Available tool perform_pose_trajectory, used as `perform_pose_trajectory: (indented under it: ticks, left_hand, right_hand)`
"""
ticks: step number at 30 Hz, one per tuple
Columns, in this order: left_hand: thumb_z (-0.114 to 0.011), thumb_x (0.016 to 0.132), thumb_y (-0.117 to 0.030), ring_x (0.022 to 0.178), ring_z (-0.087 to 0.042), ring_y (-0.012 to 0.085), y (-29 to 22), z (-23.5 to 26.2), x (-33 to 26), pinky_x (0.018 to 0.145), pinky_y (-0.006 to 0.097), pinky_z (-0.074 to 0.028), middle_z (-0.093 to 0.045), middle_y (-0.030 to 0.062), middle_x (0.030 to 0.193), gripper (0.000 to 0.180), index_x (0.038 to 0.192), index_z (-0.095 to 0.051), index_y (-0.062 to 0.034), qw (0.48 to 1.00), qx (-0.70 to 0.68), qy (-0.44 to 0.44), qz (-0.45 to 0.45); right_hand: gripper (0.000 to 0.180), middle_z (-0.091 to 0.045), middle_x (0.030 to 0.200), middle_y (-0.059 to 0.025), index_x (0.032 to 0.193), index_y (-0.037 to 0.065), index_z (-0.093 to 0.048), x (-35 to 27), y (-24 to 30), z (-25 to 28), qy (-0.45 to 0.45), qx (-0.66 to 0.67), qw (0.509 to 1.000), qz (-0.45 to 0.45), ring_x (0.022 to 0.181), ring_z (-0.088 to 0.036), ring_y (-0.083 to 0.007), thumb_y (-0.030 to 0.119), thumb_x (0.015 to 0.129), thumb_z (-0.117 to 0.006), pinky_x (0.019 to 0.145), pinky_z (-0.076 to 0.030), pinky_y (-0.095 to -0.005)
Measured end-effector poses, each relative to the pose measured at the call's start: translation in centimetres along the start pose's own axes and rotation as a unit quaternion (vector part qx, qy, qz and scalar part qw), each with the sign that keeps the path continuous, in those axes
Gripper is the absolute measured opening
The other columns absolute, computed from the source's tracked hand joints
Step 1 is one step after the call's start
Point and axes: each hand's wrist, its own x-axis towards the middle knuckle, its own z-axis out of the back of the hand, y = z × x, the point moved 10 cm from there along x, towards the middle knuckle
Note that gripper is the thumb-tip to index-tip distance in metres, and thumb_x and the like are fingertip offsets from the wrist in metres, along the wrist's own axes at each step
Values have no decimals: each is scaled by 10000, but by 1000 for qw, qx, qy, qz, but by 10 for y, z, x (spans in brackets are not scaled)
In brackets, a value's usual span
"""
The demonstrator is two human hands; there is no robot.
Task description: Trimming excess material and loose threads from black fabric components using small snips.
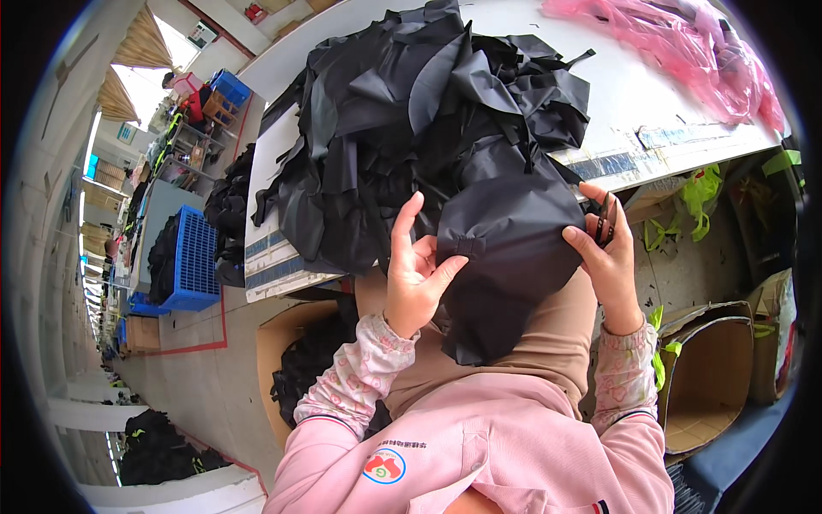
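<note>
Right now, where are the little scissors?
In the head view, the small scissors are in the right hand, right of centre, against the edge of the black fabric piece below the table edge.

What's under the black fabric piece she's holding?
Under the black fabric piece, held by left hand and right hand, tan trousers show. Its far edge overlaps the black fabric pile; anything else beneath is covered.

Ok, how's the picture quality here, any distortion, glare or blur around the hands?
Head view: strong fisheye bend, the white table edge curves and the corners go black. Daylight blows out the windows at upper left. Left hand, right hand and the black fabric piece are sharp, though its dark folds lose detail.
</note>
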Motion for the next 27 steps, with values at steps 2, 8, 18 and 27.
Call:
perform_pose_trajectory:
  ticks: [2, 8, 18, 27]
  left_hand:
    - [-623, 851, 106, 1006, -609, 138, -12, -1, -3, 928, 266, -476, -604, 90, 1210, 587, 1385, -408, -13, 994, 74, -2, -84]
    - [-627, 860, 89, 1022, -600, 109, -4, -1, -4, 914, 241, -483, -622, 68, 1190, 385, 1233, -563, 18, 992, 111, 43, -38]
    - [-637, 855, 72, 967, -634, 120, -9, -9, -12, 837, 237, -521, -651, 86, 1125, 351, 1200, -590, 26, 988, 150, 26, -15]
    - [-681, 833, 42, 946, -618, 123, -6, 0, -15, 829, 241, -504, -639, 91, 1080, 256, 1085, -645, 12, 991, 133, 16, -6]
  right_hand:
    - [500, -408, 748, 94, 1254, 71, -539, 1, -6, 2, -4, -34, 999, 29, 628, -318, -1, -9, 797, -726, 552, -272, -143]
    - [450, -630, 1177, -61, 1226, 52, -552, -28, 33, 1, -110, -159, 965, 177, 587, -366, -23, -19, 809, -706, 539, -359, -175]
    - [306, -634, 956, -128, 1100, 14, -596, -41, 49, -98, 122, -151, 966, 168, 790, -648, -267, 40, 817, -709, 641, -510, -297]
    - [150, -579, 784, -112, 905, -9, -596, -40, 40, -95, 121, -151, 960, 201, 651, -570, -255, 34, 809, -704, 571, -451, -312]
